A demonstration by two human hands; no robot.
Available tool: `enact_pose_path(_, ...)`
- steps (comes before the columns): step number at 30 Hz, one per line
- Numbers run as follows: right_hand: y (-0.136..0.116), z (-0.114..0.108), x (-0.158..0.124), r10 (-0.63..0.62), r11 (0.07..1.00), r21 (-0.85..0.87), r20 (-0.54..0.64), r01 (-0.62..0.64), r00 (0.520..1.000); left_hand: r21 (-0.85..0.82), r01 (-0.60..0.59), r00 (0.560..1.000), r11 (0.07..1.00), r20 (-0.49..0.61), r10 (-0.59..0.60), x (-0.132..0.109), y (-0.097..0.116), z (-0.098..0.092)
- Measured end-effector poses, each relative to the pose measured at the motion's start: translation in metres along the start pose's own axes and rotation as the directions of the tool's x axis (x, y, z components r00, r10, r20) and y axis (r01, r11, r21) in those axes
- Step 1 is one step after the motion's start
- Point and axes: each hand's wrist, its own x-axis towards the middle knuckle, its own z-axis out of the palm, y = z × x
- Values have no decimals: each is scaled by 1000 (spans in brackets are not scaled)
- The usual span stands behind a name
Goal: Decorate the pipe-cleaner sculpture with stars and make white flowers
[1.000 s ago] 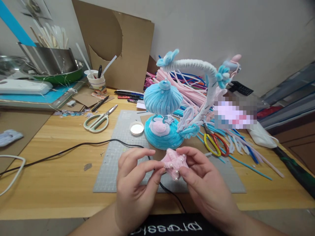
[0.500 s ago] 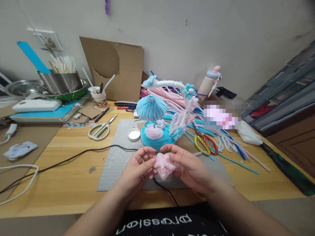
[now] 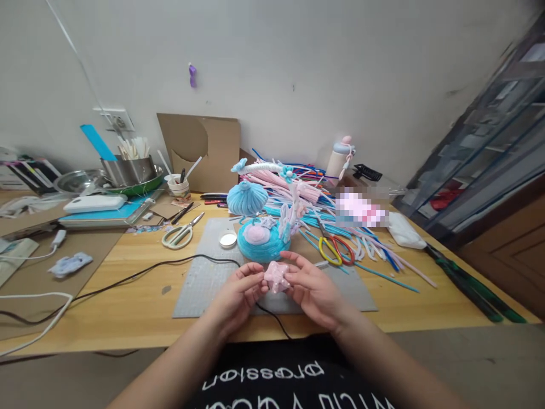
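Both my hands hold a small pink fuzzy star-shaped piece with pearl beads [image 3: 276, 276] above the grey cutting mat [image 3: 200, 278]. My left hand [image 3: 238, 295] pinches its left side with curled fingers. My right hand [image 3: 313, 287] grips its right side, fingers wrapped round it. Just behind the star stands a blue and white pipe-cleaner lamp model [image 3: 258, 218] with a round blue base and a white arched arm.
A black cable [image 3: 128, 275] crosses the wooden table and runs under my hands. Pale green scissors [image 3: 181, 234] and a small white lid [image 3: 228, 239] lie left of the model; red-and-yellow scissors [image 3: 334, 249] and a heap of pipe cleaners [image 3: 340, 227] right. Cardboard [image 3: 204, 150] leans on the wall.
The view has pulled back and tilted up, so everything looks smaller and farther. My hands keep hold of the pink star and have turned it slightly.
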Motion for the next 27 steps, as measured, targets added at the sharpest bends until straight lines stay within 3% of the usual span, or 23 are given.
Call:
enact_pose_path(6, 6, -4, 2, -56, 998, -29, 0, 56, 998, 132, -49, 995, 990, 88, 38, -7, -1, 1)
enact_pose_path(9, 3, -2, -2, -94, 995, -45, 8, 95, 996, 162, -103, 994, 981, 45, 97, -2, 5, -3)
enact_pose_path(15, -8, -14, -26, -279, 931, -264, -72, 252, 958, 215, -177, 961, 960, -172, 216, 47, 32, -12)
enact_pose_path(21, -14, -46, -40, -371, 893, -348, -211, 286, 904, 426, -153, 944, 892, -204, 260, 83, 30, -8)
enact_pose_path(24, -16, -61, -36, -412, 866, -401, -237, 298, 880, 558, -193, 911, 807, -203, 358, 84, 33, -14)
enact_pose_path(27, -16, -74, -27, -462, 828, -469, -260, 308, 848, 628, -268, 846, 731, -210, 490, 81, 52, -29)
